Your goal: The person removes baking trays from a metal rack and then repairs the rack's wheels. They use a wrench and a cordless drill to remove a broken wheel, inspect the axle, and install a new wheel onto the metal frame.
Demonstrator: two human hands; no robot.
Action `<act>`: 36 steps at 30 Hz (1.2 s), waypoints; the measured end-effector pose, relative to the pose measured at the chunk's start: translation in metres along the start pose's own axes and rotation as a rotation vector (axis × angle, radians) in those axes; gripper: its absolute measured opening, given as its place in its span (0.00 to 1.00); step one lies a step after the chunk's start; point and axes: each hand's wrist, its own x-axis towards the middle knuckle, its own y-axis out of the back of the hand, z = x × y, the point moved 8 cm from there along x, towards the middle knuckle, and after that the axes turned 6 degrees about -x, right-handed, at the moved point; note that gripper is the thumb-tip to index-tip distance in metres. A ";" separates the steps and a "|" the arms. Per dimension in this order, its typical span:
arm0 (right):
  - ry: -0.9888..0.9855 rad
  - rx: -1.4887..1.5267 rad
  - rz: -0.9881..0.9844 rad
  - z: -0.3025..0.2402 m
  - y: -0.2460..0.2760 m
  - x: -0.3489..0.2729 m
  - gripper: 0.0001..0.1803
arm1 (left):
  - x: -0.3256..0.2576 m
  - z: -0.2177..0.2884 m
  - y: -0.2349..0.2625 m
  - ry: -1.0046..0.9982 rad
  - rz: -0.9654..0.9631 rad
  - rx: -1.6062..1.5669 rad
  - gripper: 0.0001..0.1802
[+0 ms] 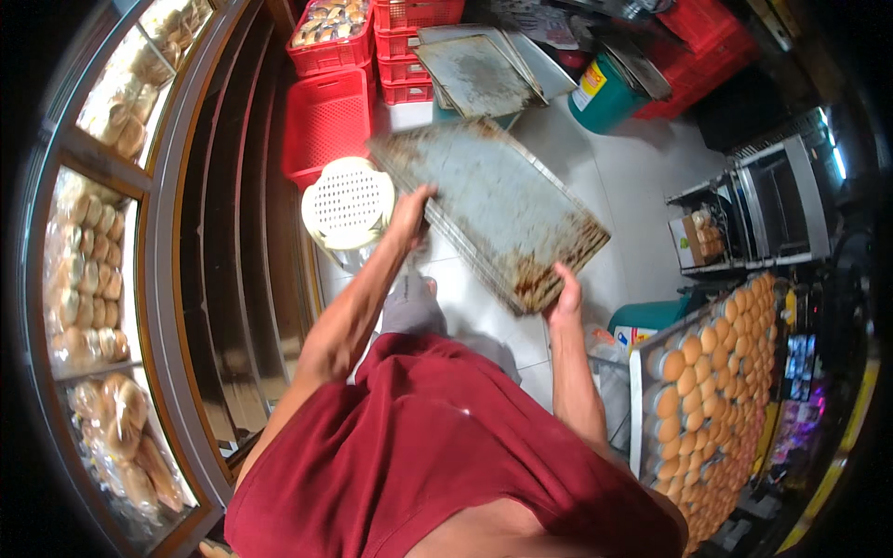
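Observation:
I hold a stack of worn metal baking trays (493,200) out in front of me, tilted over the floor. My left hand (409,216) grips the stack's near left edge. My right hand (564,296) grips its near right corner, where the metal is rusty brown. The top tray is bare and stained grey. Below it are my red shirt and grey trousers.
A white perforated stool (347,203) stands just left of the trays. Red crates (327,116), more trays (479,74) and a green bin (605,93) lie ahead. A glass case with packed bread (88,279) runs along the left. A rack of buns (716,391) is on the right.

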 end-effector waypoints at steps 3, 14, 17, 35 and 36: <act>0.160 0.024 0.029 -0.099 -0.067 0.116 0.24 | 0.066 0.105 -0.100 0.004 -0.019 -0.171 0.40; 0.168 -0.444 -0.074 -0.273 -0.103 0.539 0.26 | -0.055 0.016 0.096 -0.002 0.868 0.836 0.34; -0.190 -0.605 -0.090 -0.248 -0.100 0.586 0.27 | -0.182 -0.103 0.088 0.160 1.271 0.567 0.32; -0.750 -1.699 -1.619 0.292 -0.193 0.111 0.12 | -0.354 -0.507 -0.346 -0.315 2.387 -0.564 0.23; -0.637 -1.754 -1.648 0.297 -0.166 0.033 0.13 | -0.365 -0.535 -0.376 -0.403 2.492 -0.639 0.22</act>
